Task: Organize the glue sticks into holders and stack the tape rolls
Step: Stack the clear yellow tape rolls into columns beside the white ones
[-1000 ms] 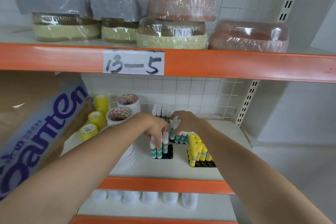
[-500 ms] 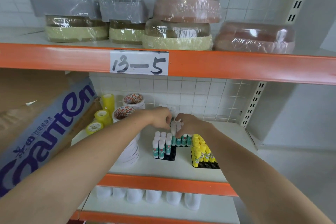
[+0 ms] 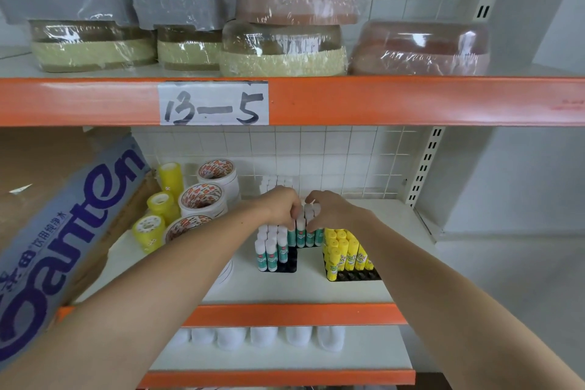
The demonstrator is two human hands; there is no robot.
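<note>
Left fingers: left hand point(image 3: 282, 206) curled downward, tips on the white caps of the green-labelled glue sticks point(image 3: 300, 233); it appears to pinch one, though which one cannot be told.
Right fingers: right hand point(image 3: 329, 210) curled likewise on the caps just beside the left; grip on a stick looks likely, the contact itself is hidden by the knuckles.
Sticks in hand: upright, at the back of the black holder point(image 3: 286, 263), caps touching one another.
Holder status: front row of the black holder filled at left; an open slot area shows at its front right.
Neighbouring holder: yellow glue sticks point(image 3: 343, 250) stand in a second holder point(image 3: 357, 275) just right, front slots vacant.
Tape rolls: white rolls point(image 3: 202, 199) and yellow rolls point(image 3: 156, 212) sit on the shelf point(image 3: 285, 288) at left, only partly stacked.
Step judged: seating green sticks into their slots.
Method advised: keep each stick vertical, press straight down on the cap, steady adjacent sticks with the other hand so none tip.
Risk: crowded caps; a sideways push could topple the row.
</note>
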